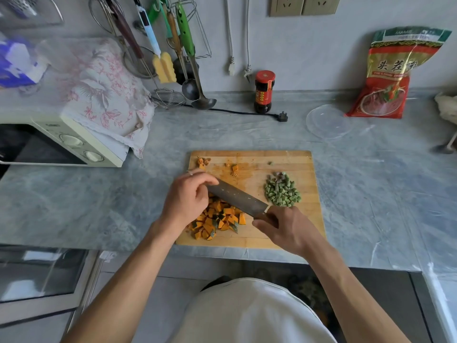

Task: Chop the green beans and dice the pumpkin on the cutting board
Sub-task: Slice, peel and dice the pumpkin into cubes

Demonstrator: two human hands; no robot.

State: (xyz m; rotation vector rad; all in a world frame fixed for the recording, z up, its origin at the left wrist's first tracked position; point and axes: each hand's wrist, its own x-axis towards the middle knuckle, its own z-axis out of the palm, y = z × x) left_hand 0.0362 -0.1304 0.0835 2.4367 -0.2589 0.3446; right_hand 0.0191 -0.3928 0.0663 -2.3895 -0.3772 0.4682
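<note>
A person is standing at a grey marbled tabletop (173,134), working over a wooden cutting board (296,167). The right hand (286,229) is gripping the handle of a cleaver (237,196), fingers curled round it, with the broad blade lying across the board and angling up toward the far left. The left hand (188,196) is resting on the far end of the blade, fingers curled over its top edge; whether it is truly clamping the blade or only pressing down cannot be told.

Beneath and just in front of the blade, a heap of diced pumpkin (217,224) is lying on the near left part of the board, orange cubes with dark green skin showing on some. A few orange scraps (233,169) are sitting near the far edge. On the right side of the board, apart from the pumpkin, a pile of chopped green beans (282,190) is sitting just beyond the cleaver's handle end.

To the left, a small oven (71,142) is standing under a flowered cloth (108,95). Against the back wall, ladles and utensils (188,45) are hanging, a dark sauce jar (264,91) with a red lid is standing upright, and a black power cord (247,112) is lying beside it. Farther right, a clear plastic lid (329,121) is lying flat near a red food packet (390,75) leaning on the wall.
</note>
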